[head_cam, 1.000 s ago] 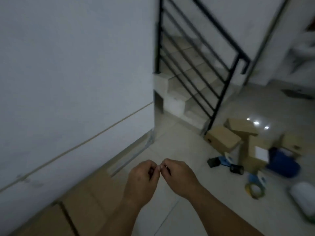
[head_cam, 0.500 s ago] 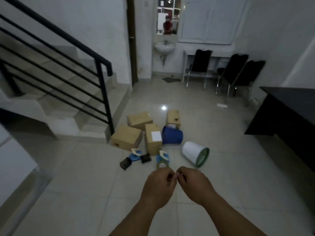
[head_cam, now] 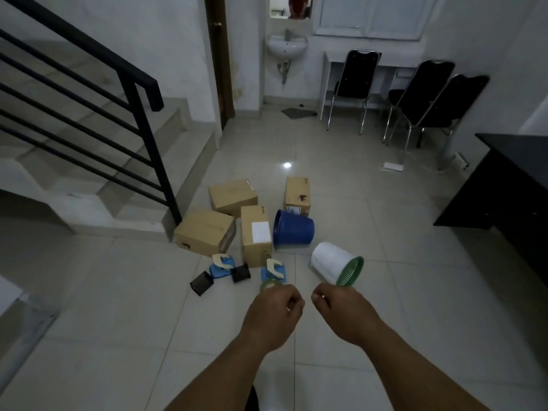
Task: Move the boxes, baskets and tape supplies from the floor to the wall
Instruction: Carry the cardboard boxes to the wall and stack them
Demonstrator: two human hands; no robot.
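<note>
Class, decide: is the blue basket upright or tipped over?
Tipped over: the blue basket lies on its side, open rim facing left.

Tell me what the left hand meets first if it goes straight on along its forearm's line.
Likely the white basket lying on its side, ahead and right of the left hand. Depth is unclear; the raised hand might pass over it.
</note>
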